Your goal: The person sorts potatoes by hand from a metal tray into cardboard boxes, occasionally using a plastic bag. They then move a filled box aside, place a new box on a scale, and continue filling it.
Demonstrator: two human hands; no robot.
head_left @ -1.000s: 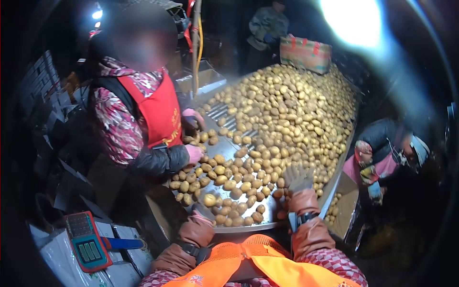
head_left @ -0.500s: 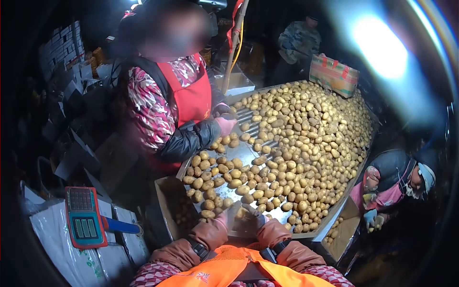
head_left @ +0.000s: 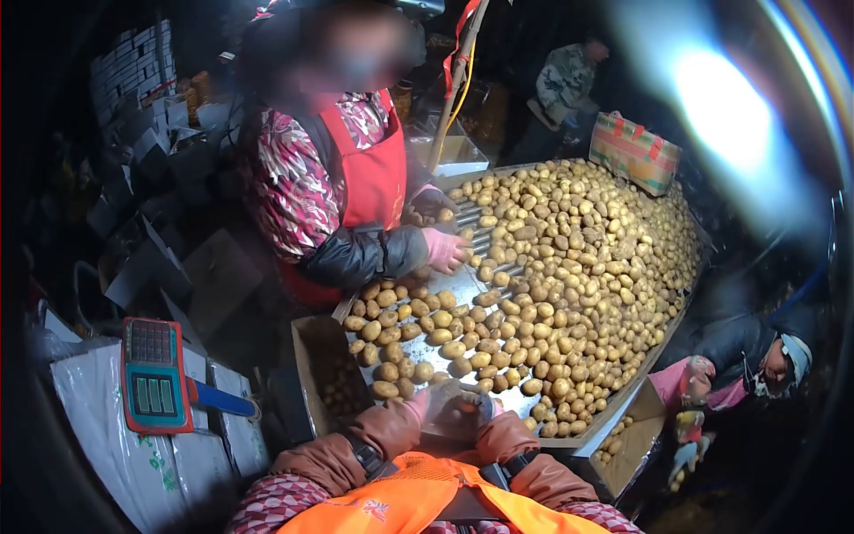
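Note:
My left hand (head_left: 434, 406), in a greyish glove with a pink cuff, is over the near edge of a metal sorting table (head_left: 463, 283). Its fingers are smeared by motion. Close beside it, my right hand (head_left: 479, 408) wears a dark glove and has its fingers curled in. What the right fingers hold, if anything, I cannot make out. Just beyond both hands lie loose potatoes (head_left: 485, 360), spread over the metal sheet. A large heap of potatoes (head_left: 605, 258) covers the table's right and far side.
Across the table stands a person in a red apron (head_left: 365, 169), a pink-gloved hand over the rollers. Another person (head_left: 756, 356) bends at the right near a carton (head_left: 636, 445). A printed box (head_left: 633, 151) rests on the heap. A scale display (head_left: 156, 378) sits left on wrapped boxes.
The camera view has shifted slightly. The co-worker's pink-gloved hand has reached out toward the potatoes. At right, the bending person's gloved hand has moved lower. My hands stay close together near the edge.

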